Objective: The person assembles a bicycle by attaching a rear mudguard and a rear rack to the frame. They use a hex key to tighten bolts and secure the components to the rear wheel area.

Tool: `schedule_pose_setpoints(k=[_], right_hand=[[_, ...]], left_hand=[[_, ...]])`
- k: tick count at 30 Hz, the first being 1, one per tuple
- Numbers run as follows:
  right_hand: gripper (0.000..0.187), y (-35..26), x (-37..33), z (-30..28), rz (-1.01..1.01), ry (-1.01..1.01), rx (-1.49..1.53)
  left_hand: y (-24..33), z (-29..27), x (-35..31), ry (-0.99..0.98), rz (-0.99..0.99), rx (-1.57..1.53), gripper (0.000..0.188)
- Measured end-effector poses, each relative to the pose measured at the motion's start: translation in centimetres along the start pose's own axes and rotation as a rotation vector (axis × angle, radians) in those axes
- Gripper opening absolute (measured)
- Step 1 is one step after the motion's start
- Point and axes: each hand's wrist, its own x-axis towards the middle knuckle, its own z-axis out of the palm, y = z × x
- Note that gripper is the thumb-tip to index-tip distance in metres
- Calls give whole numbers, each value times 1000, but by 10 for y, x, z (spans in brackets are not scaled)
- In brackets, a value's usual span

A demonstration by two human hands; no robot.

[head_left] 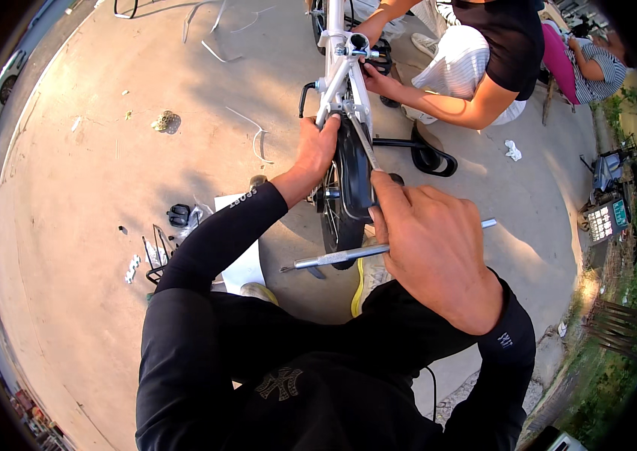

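Observation:
In front of me a white bicycle frame (342, 71) stands over a wheel with a black mudguard (354, 177). My left hand (315, 152) is closed round the frame beside the top of the mudguard; some fingers are hidden behind it. Closed too, my right hand (439, 252) is over the right side of the wheel. It holds a silver spanner (364, 143), whose far end reaches the frame joint, and a long metal rod (341, 257) lying crosswise under the palm. The spanner's far tip and its contact are too small to make out.
A crouching person (476, 75) has both hands by the frame's far right side. Left of me lie a black pedal (178, 216), a black wire rack (157, 255) and a white sheet (251, 252). A black saddle (430, 150) is right of the wheel. A scooter (610, 173) stands far right.

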Motion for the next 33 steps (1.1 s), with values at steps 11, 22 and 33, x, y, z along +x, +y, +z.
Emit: schedule_pose_setpoints(k=[11, 22, 33], right_hand=[[31, -6, 0, 7, 29, 22, -105], [42, -18, -2, 8, 58, 38, -32], [37, -28, -2, 4, 161, 36, 70]], left_hand=[[11, -16, -2, -27, -8, 229, 68], [11, -17, -4, -59, -23, 224, 67], [-3, -18, 2, -53, -3, 175, 64]])
